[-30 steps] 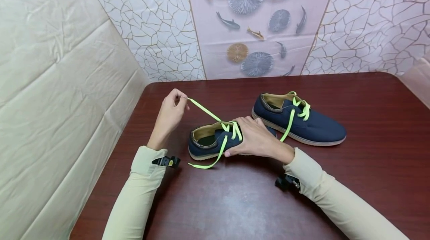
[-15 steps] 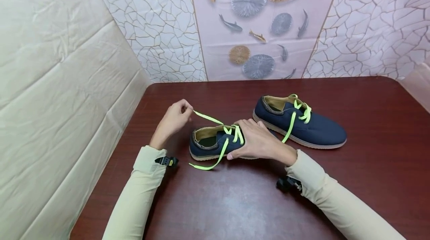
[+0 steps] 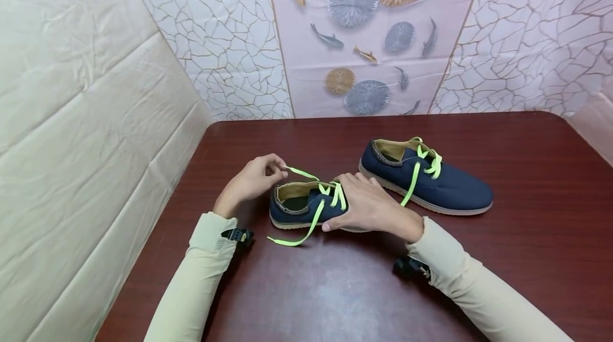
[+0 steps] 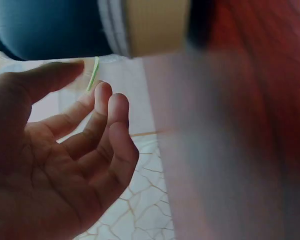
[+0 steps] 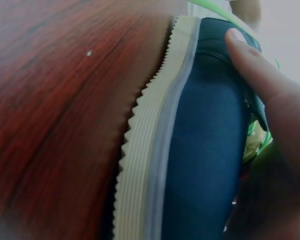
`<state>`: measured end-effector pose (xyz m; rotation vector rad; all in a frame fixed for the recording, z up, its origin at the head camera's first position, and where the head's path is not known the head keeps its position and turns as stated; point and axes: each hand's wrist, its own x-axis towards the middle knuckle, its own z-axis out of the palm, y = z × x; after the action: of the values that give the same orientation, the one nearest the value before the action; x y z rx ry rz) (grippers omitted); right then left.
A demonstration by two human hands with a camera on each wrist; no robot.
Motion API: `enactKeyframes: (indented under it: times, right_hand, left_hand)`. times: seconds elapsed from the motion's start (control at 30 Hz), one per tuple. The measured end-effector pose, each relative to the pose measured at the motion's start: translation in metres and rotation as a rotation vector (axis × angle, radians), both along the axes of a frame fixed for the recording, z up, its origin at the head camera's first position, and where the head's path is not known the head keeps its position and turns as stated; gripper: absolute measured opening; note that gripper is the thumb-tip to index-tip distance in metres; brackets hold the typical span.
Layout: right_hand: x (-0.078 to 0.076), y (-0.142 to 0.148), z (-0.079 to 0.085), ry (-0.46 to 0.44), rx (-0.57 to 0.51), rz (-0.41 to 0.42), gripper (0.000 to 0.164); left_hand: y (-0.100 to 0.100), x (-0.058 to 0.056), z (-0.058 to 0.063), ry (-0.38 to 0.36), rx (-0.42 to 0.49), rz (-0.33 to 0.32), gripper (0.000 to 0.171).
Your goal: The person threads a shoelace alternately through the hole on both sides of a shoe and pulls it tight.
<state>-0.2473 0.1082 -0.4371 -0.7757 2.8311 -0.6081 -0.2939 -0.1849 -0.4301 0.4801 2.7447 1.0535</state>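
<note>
A navy shoe (image 3: 292,217) with neon-yellow laces and a tan lining stands on the table, toe to the right. My right hand (image 3: 366,201) grips its front half, thumb on the near side and fingers over the top, hiding the toe. In the right wrist view the thumb (image 5: 255,65) presses the dark upper beside the ridged sole (image 5: 150,130). Behind the heel is my left hand (image 3: 254,180), its fingers loosely bent. The far lace (image 3: 301,173) ends right at the index fingertip. In the left wrist view the thumb (image 4: 50,80) stands apart from that lace.
A second navy shoe (image 3: 450,185), laced alike, stands behind and to the right, close to my right hand. The first shoe's near lace (image 3: 292,242) trails onto the dark red table (image 3: 316,299). Patterned sheets (image 3: 230,39) hang behind the table.
My left hand has come down and to the right, closer to the heel. The far lace, earlier stretched between fingers and shoe, now sits lower and shorter in view. My right hand keeps its grip.
</note>
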Motion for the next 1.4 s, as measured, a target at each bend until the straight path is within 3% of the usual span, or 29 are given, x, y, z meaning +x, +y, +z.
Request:
enactKeyframes:
  times: [0.23, 0.47, 0.63, 0.9, 1.07, 1.17, 1.3, 1.4]
  right_hand:
    - [-0.002, 0.006, 0.01, -0.014, -0.011, 0.061, 0.097]
    - [0.002, 0.017, 0.011, -0.013, -0.05, 0.059, 0.089]
    - [0.006, 0.024, 0.011, -0.007, -0.022, 0.04, 0.09]
    - [0.009, 0.037, 0.01, 0.021, 0.042, 0.031, 0.096]
    - [0.011, 0.047, 0.007, 0.036, 0.011, 0.012, 0.093]
    - [0.012, 0.056, 0.006, 0.135, -0.119, -0.008, 0.067]
    - [0.011, 0.069, 0.005, 0.377, -0.312, -0.061, 0.03]
    - [0.006, 0.081, 0.003, 0.54, -0.351, -0.122, 0.025]
  left_hand:
    - [0.007, 0.006, 0.014, 0.061, 0.058, -0.13, 0.022]
    - [0.012, 0.012, 0.017, 0.005, -0.015, -0.28, 0.029]
    - [0.014, 0.016, 0.022, -0.039, -0.038, -0.396, 0.04]
    - [0.016, 0.025, 0.025, -0.168, -0.087, -0.401, 0.083]
    - [0.023, 0.027, 0.025, -0.16, -0.124, -0.425, 0.091]
    - [0.026, 0.026, 0.025, -0.111, -0.188, -0.406, 0.088]
    - [0.026, 0.024, 0.023, -0.032, -0.257, -0.35, 0.085]
    - [0.023, 0.021, 0.019, 0.003, -0.27, -0.313, 0.084]
